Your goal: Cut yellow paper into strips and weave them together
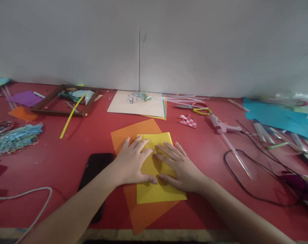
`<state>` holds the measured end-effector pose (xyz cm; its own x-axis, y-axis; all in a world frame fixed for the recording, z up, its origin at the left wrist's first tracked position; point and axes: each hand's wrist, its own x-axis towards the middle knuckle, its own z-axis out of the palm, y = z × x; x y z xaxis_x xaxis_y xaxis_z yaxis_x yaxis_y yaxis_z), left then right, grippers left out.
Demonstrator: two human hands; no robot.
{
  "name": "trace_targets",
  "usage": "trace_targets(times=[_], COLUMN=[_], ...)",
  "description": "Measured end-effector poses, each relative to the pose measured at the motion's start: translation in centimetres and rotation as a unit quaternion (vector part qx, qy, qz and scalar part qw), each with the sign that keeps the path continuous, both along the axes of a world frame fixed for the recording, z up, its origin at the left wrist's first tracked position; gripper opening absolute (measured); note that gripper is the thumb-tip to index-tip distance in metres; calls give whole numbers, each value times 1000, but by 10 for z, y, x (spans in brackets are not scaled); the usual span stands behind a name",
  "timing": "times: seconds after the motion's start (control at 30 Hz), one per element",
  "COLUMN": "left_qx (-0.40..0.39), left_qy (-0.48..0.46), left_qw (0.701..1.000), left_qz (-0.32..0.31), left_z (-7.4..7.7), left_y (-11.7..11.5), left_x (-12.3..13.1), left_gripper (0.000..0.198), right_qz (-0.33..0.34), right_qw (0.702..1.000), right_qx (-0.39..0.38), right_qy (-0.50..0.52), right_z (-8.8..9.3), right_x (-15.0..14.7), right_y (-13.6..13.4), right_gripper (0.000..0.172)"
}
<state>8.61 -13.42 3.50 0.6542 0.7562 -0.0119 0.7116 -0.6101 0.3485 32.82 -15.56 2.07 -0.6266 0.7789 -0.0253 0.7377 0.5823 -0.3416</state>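
A yellow sheet of paper [159, 193] lies over an orange sheet [138, 217] in the middle of the red table. My left hand [133, 161] rests on the yellow paper's left side, fingers spread. On the right side of the same paper lies my right hand [178, 167], also spread, with its fingertips close to those of the left. Neither hand grips anything. Corners of the orange sheet stick out above and below the yellow one. Beside my left wrist is a black phone [96, 166], partly covered by my forearm.
Ahead stand cream paper sheets [118, 103], scissors [202, 110] and a pink woven paper piece [188, 121]. At right are a glue gun [221, 125] with its black cord and blue paper [276, 113]. Leftward sit a brown frame [60, 113], a yellow strip [70, 118] and yarn [19, 137].
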Motion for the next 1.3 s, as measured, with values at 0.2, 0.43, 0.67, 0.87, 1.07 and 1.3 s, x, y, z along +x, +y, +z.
trace_targets(times=[0.2,0.43,0.67,0.87,1.07,1.3], left_qx=[22,23,1,-2,-8,-3], left_qy=[-20,-25,-44,-40,-21,-20], left_qw=[999,999,998,998,998,997], left_qz=[-15,-28,-48,-48,-60,-70], left_z=[-7,-4,-8,-6,-7,-11], left_y=[3,7,8,6,5,4], left_x=[-1,-1,-3,-1,4,4], left_gripper=[99,98,98,98,103,108], right_qz=[-3,-3,-11,-9,-7,-1], right_qw=[1000,1000,1000,1000,1000,1000], right_qx=[8,18,14,13,17,25], right_qy=[7,16,19,12,8,3], right_z=[0,-2,-2,-1,1,1], right_x=[1,2,3,1,2,1], right_y=[-2,1,-1,-1,-1,-2], right_gripper=[62,58,58,59,58,57])
